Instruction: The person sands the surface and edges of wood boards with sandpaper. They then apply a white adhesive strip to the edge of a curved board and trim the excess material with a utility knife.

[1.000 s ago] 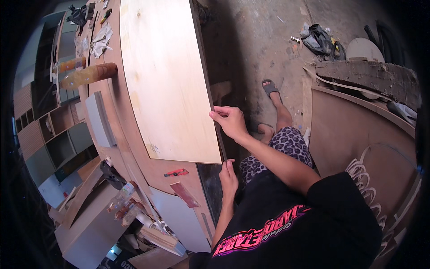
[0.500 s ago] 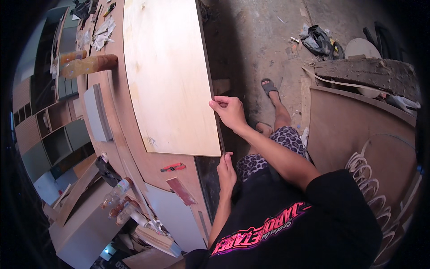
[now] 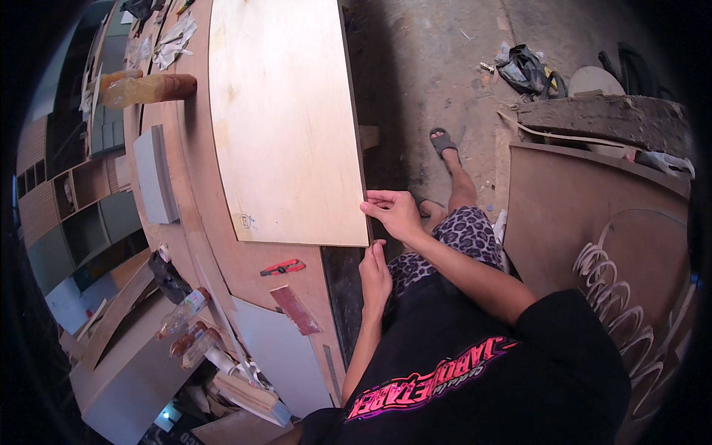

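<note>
A pale wood panel (image 3: 285, 133) lies flat on the workbench (image 3: 211, 245), its long side along the bench edge nearest the person. The right hand (image 3: 398, 215) is at that long side, close to the near corner, its thumb and forefinger pinching the panel's edge; from here I can't tell how the other fingertips sit. The left hand (image 3: 376, 274) is just below the same corner, fingers upright and pressed together, tips close against the edge (whether they grip anything, I can't tell).

As for writing, a small boxed pen mark (image 3: 245, 221) is on the panel's other near corner. The boldest lettering is on the person's black T-shirt (image 3: 482, 308): a jagged pink and orange print, outlined in purple, with smaller pale script beside it. A clear bottle (image 3: 182, 314) at the lower left wears a label too small to read from here.

On the bench, a red utility knife (image 3: 282, 267) lies just beyond the panel's near end, with a reddish-brown flat strip (image 3: 294, 310) beside it. A bottle of orange-brown liquid (image 3: 170, 87) and a grey block (image 3: 154, 174) are on the panel's far side. A black plastic bag (image 3: 526, 70) lies on the floor to the right.
</note>
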Available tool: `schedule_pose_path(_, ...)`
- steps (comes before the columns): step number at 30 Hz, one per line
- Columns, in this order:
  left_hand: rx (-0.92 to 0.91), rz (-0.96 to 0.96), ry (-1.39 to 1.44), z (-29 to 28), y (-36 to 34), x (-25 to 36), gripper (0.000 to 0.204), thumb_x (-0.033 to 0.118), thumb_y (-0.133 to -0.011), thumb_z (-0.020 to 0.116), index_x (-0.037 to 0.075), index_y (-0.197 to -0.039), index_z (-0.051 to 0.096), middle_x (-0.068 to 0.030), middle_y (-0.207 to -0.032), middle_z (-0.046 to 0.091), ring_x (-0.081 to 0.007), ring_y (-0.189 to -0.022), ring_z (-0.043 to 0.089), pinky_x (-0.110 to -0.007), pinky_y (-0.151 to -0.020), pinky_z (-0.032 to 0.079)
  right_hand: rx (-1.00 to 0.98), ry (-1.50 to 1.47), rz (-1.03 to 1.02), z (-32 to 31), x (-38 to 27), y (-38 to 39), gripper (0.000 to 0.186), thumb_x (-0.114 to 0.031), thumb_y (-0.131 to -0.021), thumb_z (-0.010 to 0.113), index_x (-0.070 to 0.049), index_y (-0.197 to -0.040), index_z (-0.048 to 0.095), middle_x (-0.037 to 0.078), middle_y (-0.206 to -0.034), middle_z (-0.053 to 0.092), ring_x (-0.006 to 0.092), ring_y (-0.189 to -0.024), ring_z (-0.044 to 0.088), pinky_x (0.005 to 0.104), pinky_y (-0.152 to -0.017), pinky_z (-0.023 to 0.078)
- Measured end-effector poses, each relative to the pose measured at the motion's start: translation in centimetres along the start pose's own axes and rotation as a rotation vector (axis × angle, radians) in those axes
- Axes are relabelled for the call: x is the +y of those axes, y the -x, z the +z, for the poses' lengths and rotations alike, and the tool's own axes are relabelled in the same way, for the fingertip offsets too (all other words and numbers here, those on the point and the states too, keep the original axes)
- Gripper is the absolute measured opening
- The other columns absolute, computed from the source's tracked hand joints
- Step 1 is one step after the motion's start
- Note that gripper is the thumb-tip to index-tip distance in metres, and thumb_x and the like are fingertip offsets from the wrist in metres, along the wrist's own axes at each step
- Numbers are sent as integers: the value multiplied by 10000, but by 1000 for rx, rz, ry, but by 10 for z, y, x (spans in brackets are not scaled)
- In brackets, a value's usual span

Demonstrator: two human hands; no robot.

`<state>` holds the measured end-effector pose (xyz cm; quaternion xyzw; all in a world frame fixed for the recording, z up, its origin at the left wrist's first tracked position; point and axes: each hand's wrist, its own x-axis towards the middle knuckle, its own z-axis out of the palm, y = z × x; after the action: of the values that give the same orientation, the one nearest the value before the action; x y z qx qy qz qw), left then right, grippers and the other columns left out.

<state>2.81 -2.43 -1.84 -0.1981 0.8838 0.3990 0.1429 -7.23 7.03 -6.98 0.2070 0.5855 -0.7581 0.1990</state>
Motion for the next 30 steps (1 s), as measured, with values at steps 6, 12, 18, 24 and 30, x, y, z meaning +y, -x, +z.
schedule_pose_path(6,13,41,8,0,-2,-2,398,291,-1072,393,-18,-1091,644,-226,-789,628,-309,-692,599,-418,-670,452,27,31,-39,0,-3,0,446,-226,-793,815,53,-1121,699,156,-951,746,172,-862,714,292,-794,562)
schedule_pose_path(12,-1,39,-3,-4,-2,-1,404,293,-1072,393,-23,-1083,644,-231,-790,628,-324,-702,606,-421,-672,453,52,90,-37,2,-10,4,434,-217,-794,809,53,-1116,700,154,-943,747,171,-848,714,292,-786,563)
schedule_pose_path(18,-73,-39,-18,-12,-3,4,398,271,-1071,386,-51,-1104,617,-298,-986,664,-462,-979,634,-481,-812,484,68,80,-48,6,-7,3,429,-214,-798,805,55,-1116,699,153,-945,746,171,-848,713,293,-781,564)
schedule_pose_path(24,-59,29,-21,-12,-4,-4,399,267,-1071,383,-52,-1112,620,-303,-977,658,-448,-961,642,-478,-795,484,7,-51,-58,7,8,10,475,-209,-815,807,72,-1167,657,145,-968,731,170,-887,701,290,-790,564)
schedule_pose_path(30,-37,65,65,-14,-2,-6,356,240,-1057,411,-53,-1162,584,-320,-965,642,-489,-941,619,-488,-754,480,-43,-29,93,9,19,38,439,-144,-841,782,93,-1177,628,135,-983,717,158,-891,687,275,-777,563)
